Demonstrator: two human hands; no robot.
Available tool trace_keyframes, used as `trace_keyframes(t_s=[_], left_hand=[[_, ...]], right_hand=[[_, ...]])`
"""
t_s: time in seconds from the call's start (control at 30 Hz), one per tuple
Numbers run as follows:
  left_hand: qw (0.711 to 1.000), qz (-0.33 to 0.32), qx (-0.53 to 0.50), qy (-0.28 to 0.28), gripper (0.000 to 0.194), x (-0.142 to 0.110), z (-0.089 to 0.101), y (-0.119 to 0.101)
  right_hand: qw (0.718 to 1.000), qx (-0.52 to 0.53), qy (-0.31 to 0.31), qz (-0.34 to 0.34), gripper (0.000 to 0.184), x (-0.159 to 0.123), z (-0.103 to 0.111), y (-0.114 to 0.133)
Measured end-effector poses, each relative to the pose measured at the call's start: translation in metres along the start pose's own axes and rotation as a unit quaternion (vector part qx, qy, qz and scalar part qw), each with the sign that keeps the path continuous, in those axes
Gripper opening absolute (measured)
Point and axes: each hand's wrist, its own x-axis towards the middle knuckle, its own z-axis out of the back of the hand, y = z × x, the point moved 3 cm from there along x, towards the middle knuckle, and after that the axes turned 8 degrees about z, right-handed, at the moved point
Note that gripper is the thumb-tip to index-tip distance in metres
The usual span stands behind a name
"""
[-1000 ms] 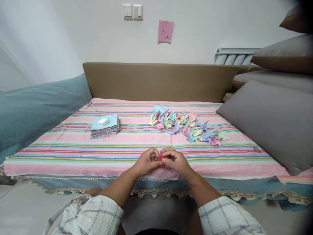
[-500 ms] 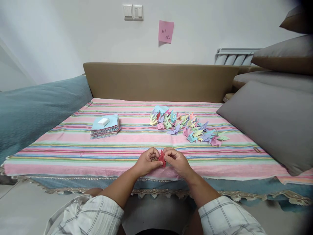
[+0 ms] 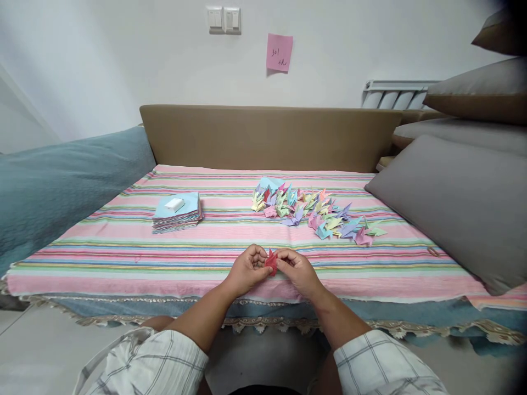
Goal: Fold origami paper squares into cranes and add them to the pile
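A small red paper crane [image 3: 271,264], partly covered by fingers, is held between my two hands over the near part of the striped cloth. My left hand [image 3: 249,270] pinches its left side between thumb and fingers. On the other side, my right hand [image 3: 297,270] grips it with thumb and forefinger. Pointed red tips stick up between the fingertips. Beyond my hands lies a pile of folded paper cranes [image 3: 294,204] in pink, yellow, green, blue and purple.
A stack of square paper [image 3: 177,221] with a white block [image 3: 174,204] on top sits at left. Grey cushions [image 3: 457,203] are piled at right, near a small brown ring-like item [image 3: 433,251]. A brown backrest [image 3: 267,137] runs along the back, and a blue armrest [image 3: 74,181] stands left.
Both hands have shifted slightly up and away with the red paper crane, which has turned a little and shows more spread points. The pile and the paper stack have stayed put.
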Motion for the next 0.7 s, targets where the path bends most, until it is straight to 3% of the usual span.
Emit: trace_keyframes(t_s=[0.2,0.43,0.7], left_hand=[[0.999,-0.012,0.010,-0.029,0.036,-0.0014,0.0003,-0.0025],[0.993,0.048,-0.103,0.026,0.045,-0.0007,-0.0033,0.0054],[0.978,0.112,-0.170,0.048,0.045,-0.0019,-0.0050,0.0047]], right_hand=[[0.992,0.110,-0.006,-0.058,0.045,-0.0025,-0.0071,-0.0040],[0.995,0.074,-0.056,-0.033,0.030,-0.0021,-0.0067,-0.0030],[0.996,0.075,-0.026,-0.039,0.026,-0.0030,-0.0039,0.0007]])
